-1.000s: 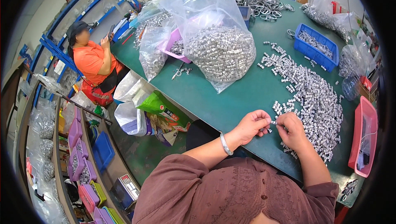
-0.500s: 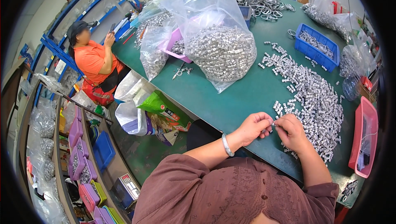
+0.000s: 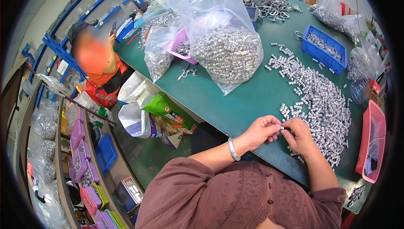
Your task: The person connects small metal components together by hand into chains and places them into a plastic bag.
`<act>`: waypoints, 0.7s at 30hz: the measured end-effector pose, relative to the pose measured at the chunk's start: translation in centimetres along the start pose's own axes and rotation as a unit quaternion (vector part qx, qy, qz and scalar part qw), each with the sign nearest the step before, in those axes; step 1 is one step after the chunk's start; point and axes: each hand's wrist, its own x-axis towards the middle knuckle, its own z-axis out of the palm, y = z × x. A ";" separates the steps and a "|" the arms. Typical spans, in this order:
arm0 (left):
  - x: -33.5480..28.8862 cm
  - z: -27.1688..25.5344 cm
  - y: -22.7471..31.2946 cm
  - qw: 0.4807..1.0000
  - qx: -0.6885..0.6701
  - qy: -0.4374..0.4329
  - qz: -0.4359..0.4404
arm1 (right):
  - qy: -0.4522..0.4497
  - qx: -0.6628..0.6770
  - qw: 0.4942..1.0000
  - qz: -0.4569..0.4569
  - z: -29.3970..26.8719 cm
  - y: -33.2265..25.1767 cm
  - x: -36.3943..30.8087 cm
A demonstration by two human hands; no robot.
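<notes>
My left hand and my right hand meet just above the near edge of the green table. Between their fingertips is a small silvery metal piece, mostly covered by the fingers. Both hands are closed in a pinch on it; its exact shape is too small to make out. A pale bangle circles my left wrist. Right beside my right hand spreads a big loose pile of small silvery metal fittings, lying directly on the green table.
A large clear bag of metal parts stands further back, by a pink-purple basin. Blue and pink plastic bins sit at the right. Metal rings lie at the back. Another person is at far left, holding a phone.
My fingertips have shifted slightly and now meet around the small metal piece. The person at far left has leaned a little. The pile looks the same.
</notes>
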 end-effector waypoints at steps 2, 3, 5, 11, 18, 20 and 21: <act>0.0 0.1 0.0 1.000 0.008 0.000 0.009 | 0.001 0.011 1.000 0.008 0.0 0.2 -0.1; -0.1 0.1 0.0 1.000 0.017 -0.001 0.019 | 0.002 0.011 1.000 0.008 0.0 0.4 -0.2; -0.1 0.3 0.0 0.999 0.022 0.001 0.030 | -0.002 0.015 1.000 0.007 0.1 0.7 -0.3; 0.0 0.6 0.0 0.999 0.010 0.021 0.046 | 0.004 0.013 1.000 0.007 0.1 0.6 -0.3; -0.1 0.2 0.1 0.999 -0.010 0.025 -0.022 | 0.008 -0.006 1.000 -0.014 -0.1 0.4 -0.2; -0.2 0.3 0.2 0.999 -0.014 0.023 -0.022 | 0.006 -0.014 1.000 -0.024 -0.1 0.3 -0.1; -0.2 0.3 0.3 0.999 -0.017 0.020 -0.022 | 0.006 -0.014 1.000 -0.024 -0.1 0.2 -0.1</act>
